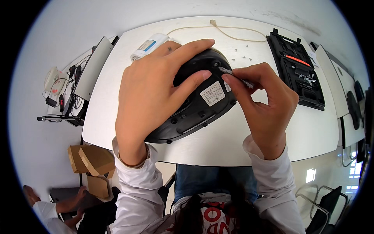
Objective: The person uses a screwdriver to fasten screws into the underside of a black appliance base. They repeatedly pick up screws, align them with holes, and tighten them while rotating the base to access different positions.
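Observation:
A black plastic appliance base (194, 113), underside up and tilted, is gripped by my left hand (150, 89). Its fingers reach over the far edge while the thumb lies across the underside. A white printed label (212, 93) and several screw holes show there. In the thumb and fingertips of my right hand (269, 101) is a slim silver pointed tool (226, 70); its exact kind is partly hidden by the fingers. Its tip is at the base's right edge, close to a screw hole (216, 64). Behind my left hand stands a white cylindrical part (150, 43) with a blue-marked label.
Several small screws (244, 57) lie loose on the white table (241, 128). At the right, a black tool case (298, 70) lies unfolded with an orange-handled tool (298, 60). A beige cord (241, 38) runs along the back. Cardboard boxes (95, 160) and another person (58, 210) are at lower left.

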A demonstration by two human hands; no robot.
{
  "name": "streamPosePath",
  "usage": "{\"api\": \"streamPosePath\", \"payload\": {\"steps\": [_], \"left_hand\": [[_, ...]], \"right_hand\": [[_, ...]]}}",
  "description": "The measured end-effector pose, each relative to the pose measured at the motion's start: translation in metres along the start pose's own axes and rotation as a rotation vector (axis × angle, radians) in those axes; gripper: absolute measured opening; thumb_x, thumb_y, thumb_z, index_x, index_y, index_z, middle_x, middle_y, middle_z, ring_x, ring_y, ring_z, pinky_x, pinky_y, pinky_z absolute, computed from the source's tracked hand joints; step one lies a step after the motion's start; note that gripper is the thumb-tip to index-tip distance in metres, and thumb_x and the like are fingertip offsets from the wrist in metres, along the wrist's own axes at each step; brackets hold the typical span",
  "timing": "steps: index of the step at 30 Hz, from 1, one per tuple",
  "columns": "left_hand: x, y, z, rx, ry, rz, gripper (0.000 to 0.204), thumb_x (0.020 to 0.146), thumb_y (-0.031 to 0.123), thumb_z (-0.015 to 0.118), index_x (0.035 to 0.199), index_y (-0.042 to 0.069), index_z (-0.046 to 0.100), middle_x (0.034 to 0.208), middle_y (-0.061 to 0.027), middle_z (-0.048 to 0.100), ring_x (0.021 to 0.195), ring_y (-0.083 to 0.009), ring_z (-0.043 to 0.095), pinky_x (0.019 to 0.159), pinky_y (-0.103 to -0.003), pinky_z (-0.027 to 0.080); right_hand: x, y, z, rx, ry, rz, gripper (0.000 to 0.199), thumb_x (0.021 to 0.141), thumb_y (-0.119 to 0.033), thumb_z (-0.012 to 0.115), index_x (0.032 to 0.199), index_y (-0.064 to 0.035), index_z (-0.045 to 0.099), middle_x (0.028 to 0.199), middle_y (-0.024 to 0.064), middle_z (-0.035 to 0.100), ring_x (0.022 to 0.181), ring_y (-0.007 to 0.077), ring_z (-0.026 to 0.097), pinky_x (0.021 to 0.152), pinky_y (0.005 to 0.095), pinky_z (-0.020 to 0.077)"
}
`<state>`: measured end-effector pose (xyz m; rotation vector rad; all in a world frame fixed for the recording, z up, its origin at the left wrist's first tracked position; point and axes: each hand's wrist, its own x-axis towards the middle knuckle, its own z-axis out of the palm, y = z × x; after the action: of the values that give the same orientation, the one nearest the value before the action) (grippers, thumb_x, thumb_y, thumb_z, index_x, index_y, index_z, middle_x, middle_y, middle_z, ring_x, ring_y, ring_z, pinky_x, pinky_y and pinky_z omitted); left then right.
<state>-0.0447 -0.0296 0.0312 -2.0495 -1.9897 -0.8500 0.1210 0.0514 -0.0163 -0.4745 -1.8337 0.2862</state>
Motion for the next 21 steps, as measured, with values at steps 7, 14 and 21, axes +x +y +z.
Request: {"api": "streamPosePath", "payload": {"steps": [7,14,21], "left_hand": [[-0.0007,0.0002,-0.0004,-0.014,0.003,-0.009,0.041,0.082,0.022,0.068,0.123,0.019,0.064,0.090,-0.0092,0.066,0.074,-0.0261,0.063,0.066,-0.031,0.048],[-0.0004,-0.0028,0.0044,0.022,0.042,0.038,0.042,0.082,0.023,0.068,0.123,0.020,0.063,0.088,-0.0087,0.065,0.073,-0.0268,0.062,0.065,-0.031,0.048],[0.0010,0.0013,0.0011,0.066,0.005,-0.026,0.046,0.082,0.027,0.069,0.125,0.014,0.061,0.093,-0.0112,0.066,0.076,-0.0297,0.064,0.066,-0.032,0.049]], "right_hand": [[0.0015,0.0000,0.0078,0.019,0.029,-0.011,0.017,0.075,-0.007,0.078,0.079,-0.0056,0.062,0.062,0.0022,0.061,0.050,0.0122,0.056,0.045,0.0226,0.0430],[0.0004,0.0000,0.0082,-0.031,-0.008,0.004,0.017,0.077,-0.007,0.076,0.079,-0.0058,0.059,0.061,0.0029,0.059,0.050,0.0137,0.056,0.045,0.0247,0.0420],[0.0042,-0.0059,0.0066,-0.180,-0.037,-0.075,0.017,0.078,-0.010,0.073,0.077,-0.0076,0.056,0.060,0.0020,0.053,0.053,0.0182,0.053,0.046,0.0294,0.0406]]}}
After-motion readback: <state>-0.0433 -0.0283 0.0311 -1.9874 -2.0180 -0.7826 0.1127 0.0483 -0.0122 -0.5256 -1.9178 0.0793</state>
